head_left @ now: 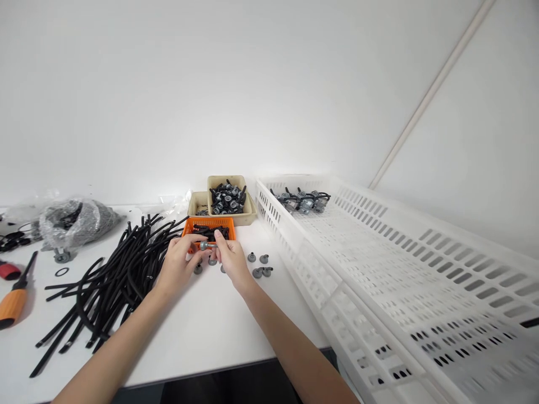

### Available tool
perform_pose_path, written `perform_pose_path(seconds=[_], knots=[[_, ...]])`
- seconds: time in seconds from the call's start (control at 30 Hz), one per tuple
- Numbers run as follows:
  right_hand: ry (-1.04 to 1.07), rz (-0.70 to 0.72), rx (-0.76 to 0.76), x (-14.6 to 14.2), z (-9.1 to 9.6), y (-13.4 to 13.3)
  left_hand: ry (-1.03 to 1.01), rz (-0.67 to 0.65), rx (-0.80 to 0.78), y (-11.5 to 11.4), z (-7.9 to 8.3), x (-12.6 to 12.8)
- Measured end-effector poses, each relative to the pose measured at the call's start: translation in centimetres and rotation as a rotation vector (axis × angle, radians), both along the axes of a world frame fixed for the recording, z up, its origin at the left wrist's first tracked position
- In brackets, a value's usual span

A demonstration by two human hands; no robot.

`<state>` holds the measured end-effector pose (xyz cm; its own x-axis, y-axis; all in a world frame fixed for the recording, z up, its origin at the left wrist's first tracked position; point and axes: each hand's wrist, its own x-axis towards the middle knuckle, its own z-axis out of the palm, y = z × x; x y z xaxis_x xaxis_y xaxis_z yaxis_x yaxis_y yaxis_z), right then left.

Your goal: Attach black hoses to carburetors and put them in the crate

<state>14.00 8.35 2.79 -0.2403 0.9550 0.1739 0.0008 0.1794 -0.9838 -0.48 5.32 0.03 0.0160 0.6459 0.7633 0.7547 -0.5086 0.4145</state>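
Note:
Just in front of the orange basket (234, 230), a small grey fitting (205, 245) with a round head and a thin stem is held between my two hands. The fingers of my left hand (177, 262) close around its head. My right hand (232, 259) pinches the stem end between thumb and fingers, which partly hide it. Short black pieces (206, 232) lie in the basket behind. On the white table near my hands sit several similar grey fittings (264, 259), some partly covered by my fingers.
Black tubes (122, 275) lie heaped left of my left arm. Farther left are an orange-handled tool (14, 306), a black ring (62, 272) and a plastic bag (80, 224). A beige bin (227, 179) of parts stands behind. A large white crate (295, 264) with assemblies (305, 201) flanks the right.

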Motion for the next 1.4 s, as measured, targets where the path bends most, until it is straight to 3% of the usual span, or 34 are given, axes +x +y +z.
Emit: perform_pose_path(seconds=[0.33, 0.4, 0.6, 0.7, 0.83, 1.23, 1.4], knots=[[0.023, 0.142, 0.151, -0.2, -0.7, -0.2, -0.094, 0.031, 0.064, 0.3, -0.1, -0.1], [0.010, 0.128, 0.168, -0.2, -0.7, -0.3, -0.120, 0.038, 0.057, 0.3, 0.0, -0.1], [0.072, -0.091, 0.179, 0.4, -0.3, -0.2, -0.169, 0.101, -0.005, 0.1, 0.2, -0.1], [0.139, -0.014, 0.226, 0.5, 0.1, -0.4, -0.176, 0.130, -0.061, 0.0, 0.1, -0.1], [0.077, 0.043, 0.322, 0.4, 0.3, -0.9, -0.164, 0.110, -0.089, -0.1, 0.2, -0.2], [0.003, -0.171, 0.244, 0.3, -0.9, 0.3, -0.082, 0.000, -0.087, -0.2, -0.1, -0.1], [-0.025, -0.107, 0.137, 0.2, -0.8, 0.2, -0.099, -0.010, -0.005, -0.2, -0.2, 0.0]])
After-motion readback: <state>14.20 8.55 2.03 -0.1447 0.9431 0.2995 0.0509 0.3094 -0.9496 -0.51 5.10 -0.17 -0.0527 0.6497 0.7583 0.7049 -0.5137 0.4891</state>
